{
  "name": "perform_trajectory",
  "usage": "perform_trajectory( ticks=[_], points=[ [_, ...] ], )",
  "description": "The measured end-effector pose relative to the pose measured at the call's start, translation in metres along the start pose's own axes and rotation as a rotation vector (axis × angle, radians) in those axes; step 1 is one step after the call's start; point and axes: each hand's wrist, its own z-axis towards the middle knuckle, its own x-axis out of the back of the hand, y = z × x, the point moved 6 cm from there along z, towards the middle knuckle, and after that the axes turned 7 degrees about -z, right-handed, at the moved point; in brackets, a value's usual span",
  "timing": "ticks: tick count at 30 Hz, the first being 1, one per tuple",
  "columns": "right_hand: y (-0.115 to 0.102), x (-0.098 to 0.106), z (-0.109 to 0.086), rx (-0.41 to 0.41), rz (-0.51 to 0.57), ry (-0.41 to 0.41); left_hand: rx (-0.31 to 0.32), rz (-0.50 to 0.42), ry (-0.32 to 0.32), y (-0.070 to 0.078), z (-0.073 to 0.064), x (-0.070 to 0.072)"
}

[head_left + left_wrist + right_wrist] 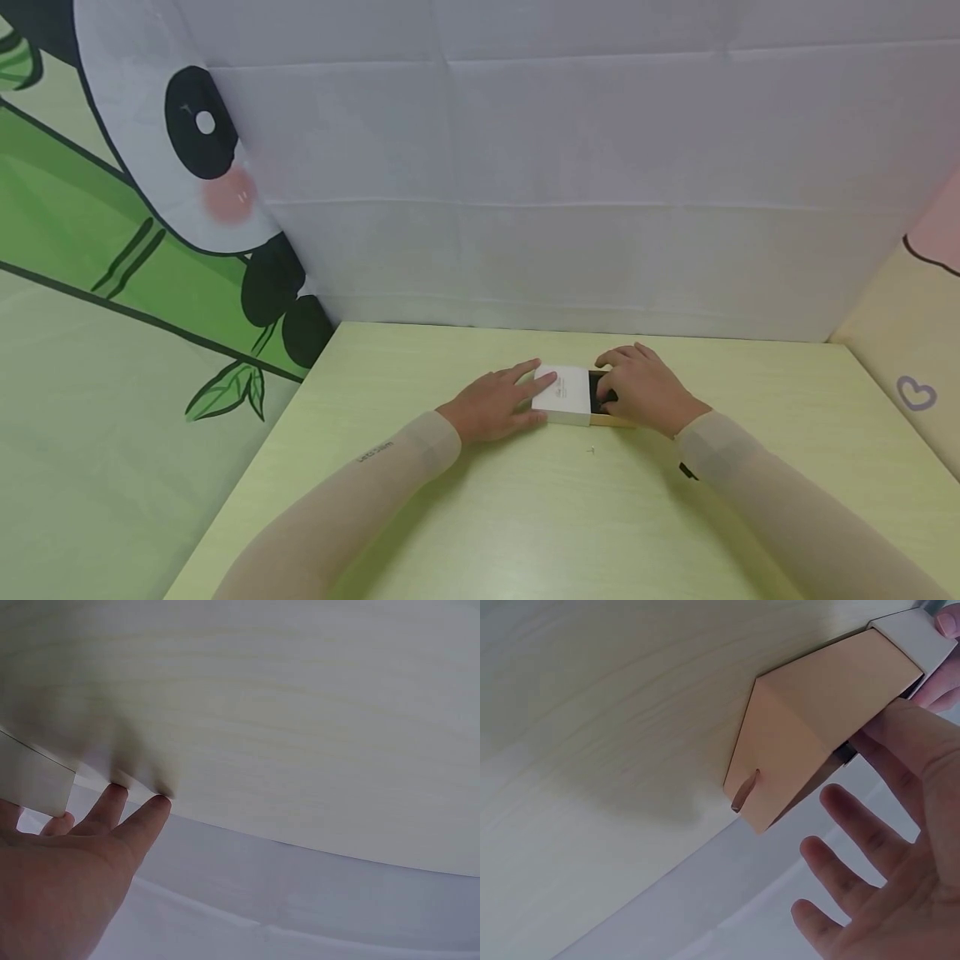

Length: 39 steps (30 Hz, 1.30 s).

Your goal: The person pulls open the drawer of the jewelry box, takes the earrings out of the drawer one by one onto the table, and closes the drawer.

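A small drawer box lies on the table: a white printed sleeve (566,390) with a tan tray (611,421), dark inside, pulled partway out to the right. My left hand (498,404) holds the sleeve at its left end, thumb at the near side and a finger on top; two other fingertips (161,804) rest on the tabletop. My right hand (648,392) reaches into the tray with thumb and index finger. Their tips are hidden, so I cannot tell whether they pinch anything. Its other fingers (840,877) stay spread outside. A short ribbon tab (745,792) hangs from the tray's end.
The box sits toward the back of a pale wood-grain table (480,517). A tiny scrap (591,450) lies just in front of it. A white cloth backdrop (562,167) rises behind the table, with a printed panda-and-bamboo cloth (150,208) on the left.
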Motion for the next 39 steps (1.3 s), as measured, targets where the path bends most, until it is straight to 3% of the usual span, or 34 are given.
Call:
perform_trajectory(
  ticks=[39],
  points=[
    [-0.011, -0.005, -0.002, -0.049, 0.058, -0.026, -0.042, 0.026, 0.01, -0.003, -0.007, -0.004]
  ],
)
